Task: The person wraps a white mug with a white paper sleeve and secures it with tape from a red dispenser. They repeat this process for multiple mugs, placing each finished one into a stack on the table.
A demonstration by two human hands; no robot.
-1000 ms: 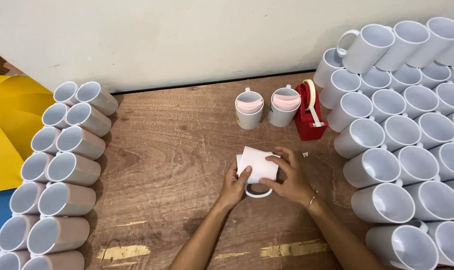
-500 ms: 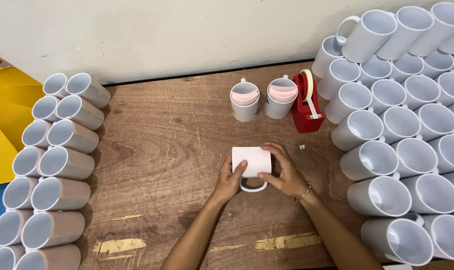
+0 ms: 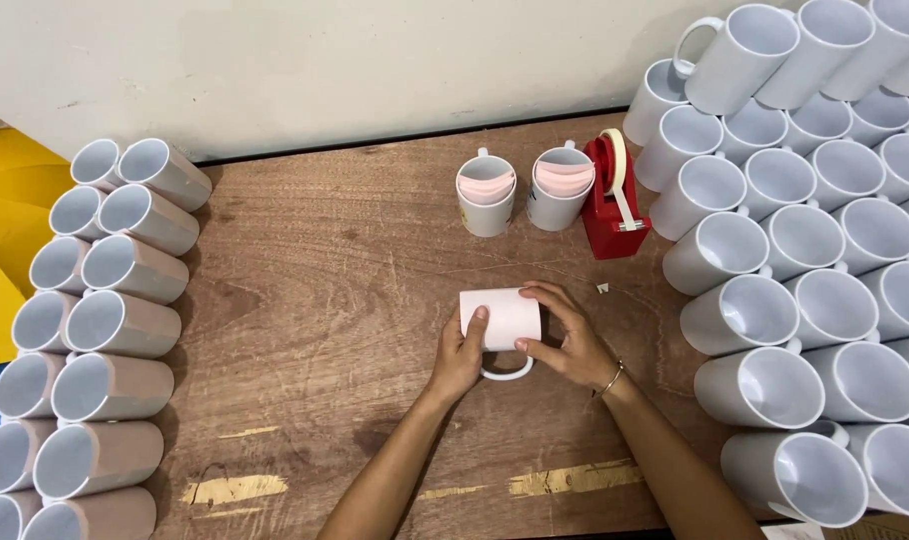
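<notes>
**Both hands on a paper-wrapped mug at frame centre**

The wooden surface [image 3: 305,300] fills most of the frame, with a pale wall along the top edge and worn yellow paint marks near the bottom edge.

Right side of the frame: a large stack of white mugs [image 3: 805,260] lies on its side, open mouths facing the camera, running from the upper right corner down to the lower right corner.

Left side of the frame: a smaller stack of wrapped mugs [image 3: 95,330] lies on its side in two columns, mouths toward the left, running from the upper left to the lower left corner.

Left edge: a yellow sheet [image 3: 0,250] shows behind the left stack.

Upper centre: a red tape dispenser [image 3: 615,200] stands just beside two upright mugs [image 3: 523,190], each with a pink liner inside. The dispenser sits between these mugs and the right stack.

Centre: the mug [image 3: 502,325] lies on its side on the surface, body wrapped in a white sheet, handle pointing toward the bottom of the frame.

The left hand [image 3: 460,355] presses the left end of the mug, thumb on the sheet; its grip is closed around the mug. The right hand [image 3: 570,340] covers the right end, fingers curled over the top, thumb at the handle; its grip is likewise closed on the mug. A thin bracelet sits on the right wrist
</notes>
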